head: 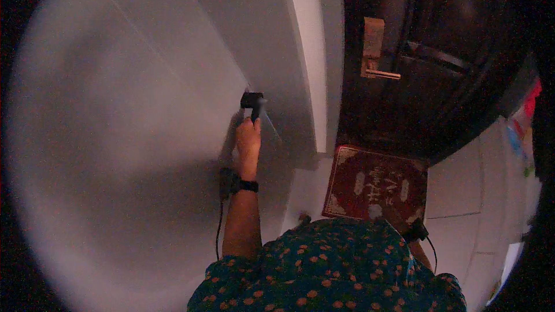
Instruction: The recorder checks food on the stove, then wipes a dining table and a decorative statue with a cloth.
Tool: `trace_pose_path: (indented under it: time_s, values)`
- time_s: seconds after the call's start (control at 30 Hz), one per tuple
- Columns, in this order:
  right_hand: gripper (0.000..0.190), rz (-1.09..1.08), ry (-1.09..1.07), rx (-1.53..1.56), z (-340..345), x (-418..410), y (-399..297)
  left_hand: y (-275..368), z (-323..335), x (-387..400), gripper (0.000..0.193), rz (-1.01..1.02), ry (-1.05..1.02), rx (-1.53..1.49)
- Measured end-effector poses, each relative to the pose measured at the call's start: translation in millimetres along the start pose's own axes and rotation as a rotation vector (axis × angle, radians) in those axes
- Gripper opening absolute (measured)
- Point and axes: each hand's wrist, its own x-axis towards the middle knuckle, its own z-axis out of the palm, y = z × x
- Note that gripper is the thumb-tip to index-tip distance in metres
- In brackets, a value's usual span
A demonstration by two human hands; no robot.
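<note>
My left hand (pixel 248 136) reaches up along the pale wall, its fingers closed on a small dark device (pixel 251 100) with a light patch on it; dimness and blur hide what it is exactly. The device is at or close to the wall's edge. A black strap (pixel 248 186) with a dark box and a cable circles the left wrist. Low down, near my patterned shirt (pixel 329 264), my right hand (pixel 392 214) is dim and partly hidden, and its fingers do not show clearly. Another dark strapped unit (pixel 418 230) with a cable sits at the right wrist.
A dark door (pixel 416 108) with a metallic lever handle (pixel 381 73) stands at the upper right. Below it, a red doormat (pixel 377 182) bearing writing lies on the light tiled floor (pixel 455 190). The large pale wall (pixel 130 117) fills the left side. Colourful items are blurred at the far right.
</note>
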Motion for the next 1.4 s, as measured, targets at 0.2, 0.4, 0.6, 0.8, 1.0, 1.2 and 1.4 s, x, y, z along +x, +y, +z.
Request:
trace_pose_path:
  time_s: [0.2, 0.4, 0.6, 0.8, 1.0, 1.2, 1.4]
  values:
    - [0.066, -0.042, 0.016, 0.009, -13, 37, -21, -7, -15, 24, 0.032, -0.033, -0.101, -0.034]
    - [0.067, 0.003, 0.030, 0.055, 35, 37, -37, 12, -67, -53, 0.029, 0.205, 0.284, 0.198]
    - [0.069, -0.024, 0.039, 0.077, 41, 92, -77, -11, 19, -65, 0.037, 0.513, -0.522, -0.248]
    - [0.073, -0.046, 0.148, 0.414, 26, 142, -167, -6, 100, -70, 0.049, 0.401, -1.293, -0.747]
    - [0.066, -0.126, 0.417, 0.159, 124, 195, -248, -61, 130, -101, 0.071, -0.282, -1.477, -1.274]
    - [0.096, 0.013, 0.264, 0.328, 137, 183, -276, -61, 103, -71, 0.066, -0.470, -1.639, -1.270]
    - [0.081, -0.002, 0.308, 0.360, 134, 159, -319, -85, 93, -42, 0.053, -0.613, -1.762, -1.079]
